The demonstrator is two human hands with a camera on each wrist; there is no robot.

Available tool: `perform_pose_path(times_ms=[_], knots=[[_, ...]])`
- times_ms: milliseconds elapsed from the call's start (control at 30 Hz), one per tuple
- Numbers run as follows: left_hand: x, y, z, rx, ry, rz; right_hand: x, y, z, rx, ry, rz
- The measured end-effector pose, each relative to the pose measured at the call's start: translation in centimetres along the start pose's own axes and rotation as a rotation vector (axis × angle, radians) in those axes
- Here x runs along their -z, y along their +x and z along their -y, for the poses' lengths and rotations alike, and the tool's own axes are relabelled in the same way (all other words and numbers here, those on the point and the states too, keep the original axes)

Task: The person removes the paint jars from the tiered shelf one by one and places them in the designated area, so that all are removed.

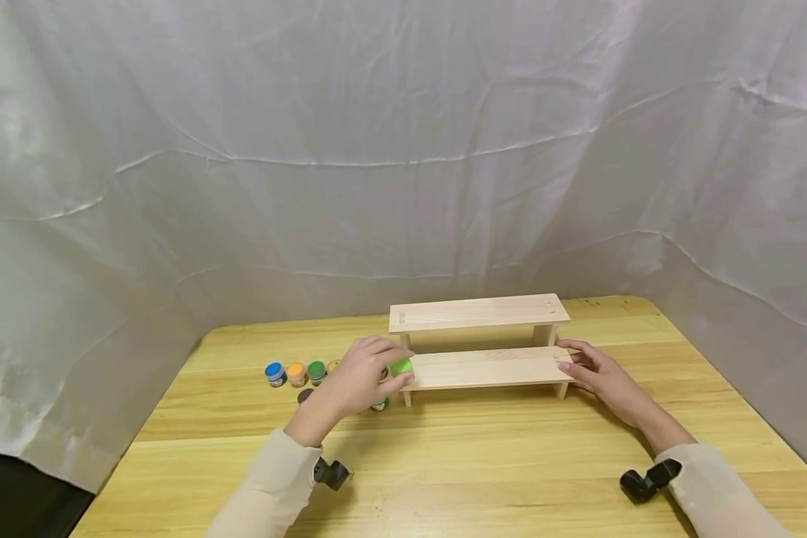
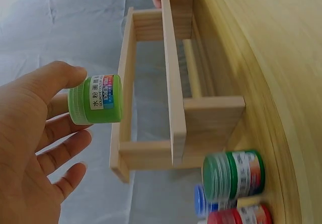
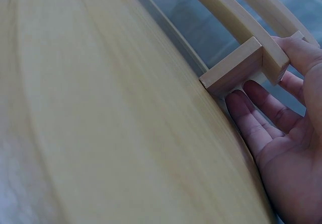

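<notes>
My left hand point(image 1: 363, 376) pinches a light green paint jar point(image 2: 96, 99) between thumb and fingers, held above the left end of the lower board point(image 1: 484, 368). Chinese lettering shows on the jar's label. The jar looks tilted on its side in the left wrist view, where everything is turned. The board belongs to a two-tier wooden shelf point(image 1: 477, 312) standing on the table. At its right end my right hand point(image 1: 605, 379) grips the lower tier. The thumb lies on top of the board, and the other fingers reach round the end by the side support point(image 3: 236, 68).
Left of the shelf stand several paint jars, among them a blue jar point(image 1: 276, 374), an orange jar point(image 1: 297, 373) and a dark green jar point(image 1: 317, 372). A red jar point(image 2: 239, 216) shows in the left wrist view. Grey cloth point(image 1: 403, 224) hangs behind the wooden table point(image 1: 484, 463).
</notes>
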State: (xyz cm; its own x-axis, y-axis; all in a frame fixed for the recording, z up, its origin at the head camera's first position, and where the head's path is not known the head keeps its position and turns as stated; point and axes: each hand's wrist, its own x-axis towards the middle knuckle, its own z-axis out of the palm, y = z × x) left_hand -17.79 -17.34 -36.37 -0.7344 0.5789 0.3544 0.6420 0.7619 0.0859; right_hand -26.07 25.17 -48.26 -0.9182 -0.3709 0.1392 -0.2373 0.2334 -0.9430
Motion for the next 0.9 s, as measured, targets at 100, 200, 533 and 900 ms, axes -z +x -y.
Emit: perform_pose_path(times_ms=[100,200,533,900], knots=[[0.3,-0.6,0.4,0.018,0.004,-0.016,0.0,0.0,0.1,-0.003,0.004,0.001],[0.7,-1.1,0.7,0.034,0.01,-0.025,0.0,0.1,0.1,-0.004,0.003,-0.001],[2.0,-3.2,2.0,0.118,-0.003,-0.025,0.0,0.4,-0.2,-0.001,0.018,0.002],[3.0,-5.8,3.9,0.177,-0.002,-0.067,0.1,0.4,-0.3,0.004,-0.027,-0.002]])
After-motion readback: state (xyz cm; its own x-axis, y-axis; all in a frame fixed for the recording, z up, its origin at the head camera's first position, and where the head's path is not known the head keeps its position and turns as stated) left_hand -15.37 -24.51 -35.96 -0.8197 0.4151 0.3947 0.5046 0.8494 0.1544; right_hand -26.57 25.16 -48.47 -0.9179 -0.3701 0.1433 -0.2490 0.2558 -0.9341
